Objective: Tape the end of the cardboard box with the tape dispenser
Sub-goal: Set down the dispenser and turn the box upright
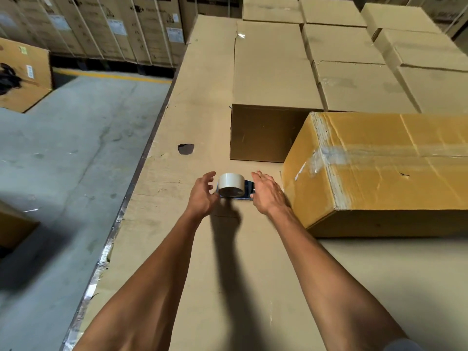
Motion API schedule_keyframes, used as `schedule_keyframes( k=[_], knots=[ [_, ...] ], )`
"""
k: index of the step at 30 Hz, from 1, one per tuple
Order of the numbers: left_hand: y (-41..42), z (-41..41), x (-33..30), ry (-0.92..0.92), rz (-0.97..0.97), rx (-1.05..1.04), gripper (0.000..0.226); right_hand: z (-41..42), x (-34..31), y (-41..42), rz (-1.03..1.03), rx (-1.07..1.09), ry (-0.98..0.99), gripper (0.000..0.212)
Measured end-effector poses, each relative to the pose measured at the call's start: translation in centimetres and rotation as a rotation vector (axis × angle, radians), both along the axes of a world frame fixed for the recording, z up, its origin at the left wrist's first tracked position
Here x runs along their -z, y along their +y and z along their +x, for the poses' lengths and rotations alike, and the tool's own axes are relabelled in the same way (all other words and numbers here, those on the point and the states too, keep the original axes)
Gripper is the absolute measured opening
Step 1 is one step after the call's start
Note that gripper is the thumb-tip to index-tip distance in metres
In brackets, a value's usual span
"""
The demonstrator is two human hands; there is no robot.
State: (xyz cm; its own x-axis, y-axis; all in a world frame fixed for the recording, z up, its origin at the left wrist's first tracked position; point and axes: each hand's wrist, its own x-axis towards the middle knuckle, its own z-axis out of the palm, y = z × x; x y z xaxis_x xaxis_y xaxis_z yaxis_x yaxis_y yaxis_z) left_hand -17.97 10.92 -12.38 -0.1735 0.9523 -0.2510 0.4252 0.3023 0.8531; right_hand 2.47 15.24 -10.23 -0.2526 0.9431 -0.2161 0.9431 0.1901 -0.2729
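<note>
Down on the flat brown cardboard-covered work surface (202,249), the left hand (202,196) reaches forward with fingers spread and curled, holding nothing, its fingertips just short of the tape. Directly to its right lies the blue-framed tape dispenser with a pale beige tape roll (231,186), resting on the surface between both hands. Just right of the dispenser, the right hand (267,192) is spread wide, palm down, empty, its thumb side at the dispenser's blue frame; whether it touches is unclear. Further right of that hand sits the long yellow-brown cardboard box (379,168), its near end already crossed by clear tape.
</note>
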Motion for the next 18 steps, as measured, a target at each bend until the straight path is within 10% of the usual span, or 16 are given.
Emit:
schedule_keyframes(
  k=[12, 18],
  knots=[
    [-3.6, 11.0, -9.1, -0.081, 0.363, 0.118, 0.037, 6.4, -15.3, -5.5, 0.628, 0.051, 0.179, 0.039],
    [-5.9, 17.1, -11.6, -0.06, 0.465, 0.34, 0.062, 16.8, -16.5, -9.2, 0.375, 0.138, 0.023, 0.063]
  ],
)
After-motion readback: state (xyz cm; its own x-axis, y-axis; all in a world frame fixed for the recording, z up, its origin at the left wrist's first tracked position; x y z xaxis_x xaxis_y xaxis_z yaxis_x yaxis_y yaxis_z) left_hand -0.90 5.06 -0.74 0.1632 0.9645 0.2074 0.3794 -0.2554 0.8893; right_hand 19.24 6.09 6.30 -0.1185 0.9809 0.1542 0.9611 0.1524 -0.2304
